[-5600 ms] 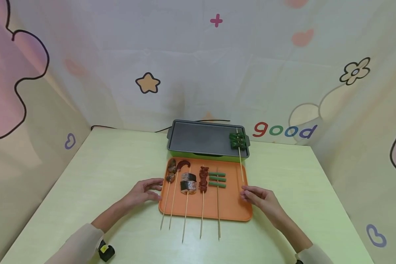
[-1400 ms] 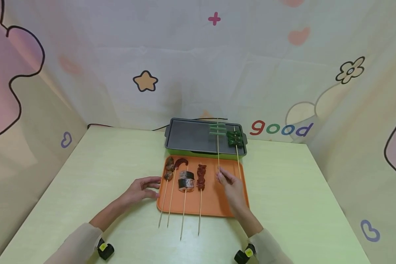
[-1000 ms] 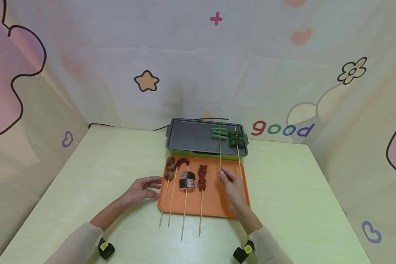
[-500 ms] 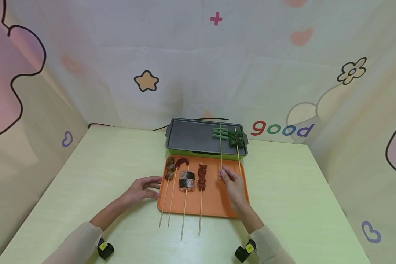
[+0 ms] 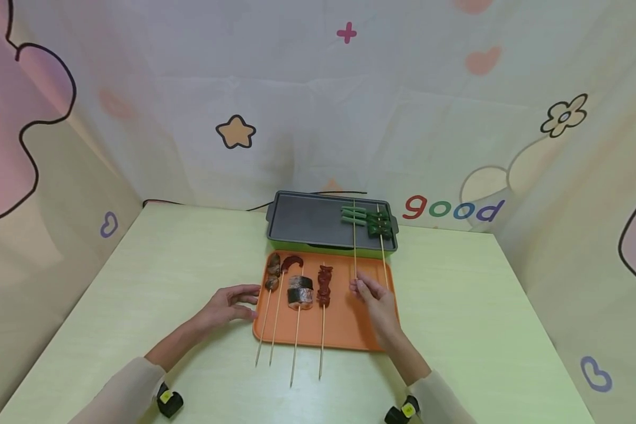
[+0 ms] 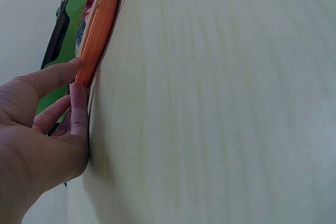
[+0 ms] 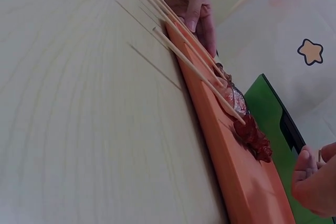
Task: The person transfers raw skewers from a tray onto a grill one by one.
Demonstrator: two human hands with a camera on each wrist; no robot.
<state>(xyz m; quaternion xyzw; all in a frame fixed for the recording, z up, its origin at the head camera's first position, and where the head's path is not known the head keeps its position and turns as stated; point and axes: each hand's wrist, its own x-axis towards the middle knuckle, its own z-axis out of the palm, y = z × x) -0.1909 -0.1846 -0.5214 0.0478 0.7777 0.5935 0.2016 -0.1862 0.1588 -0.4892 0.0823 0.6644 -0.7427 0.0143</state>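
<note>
My right hand (image 5: 375, 303) pinches the bare stick end of a skewer of green bean pieces (image 5: 353, 215). Its beans lie on the right part of the dark griddle (image 5: 307, 221), beside a skewer of dark green leafy or pepper pieces (image 5: 379, 226). In the right wrist view a stick end shows between the right fingertips (image 7: 304, 157). My left hand (image 5: 228, 306) rests its fingertips and thumb against the left edge of the orange tray (image 5: 350, 337); the left wrist view shows index finger and thumb touching the tray's side.
On the tray lie a mushroom-like skewer (image 5: 272, 274), a curled dark red skewer (image 5: 292, 263), a black-and-white roll skewer (image 5: 300, 292) and a red meat skewer (image 5: 324, 286). Their sticks overhang the tray's front edge. The griddle's green base (image 5: 291, 246) stands right behind the tray.
The green bean skewer has gone from the tray onto the griddle in my right hand, which earlier was at the dark green skewer's stick. Lately the hand drew back slightly. The left hand stays put.
</note>
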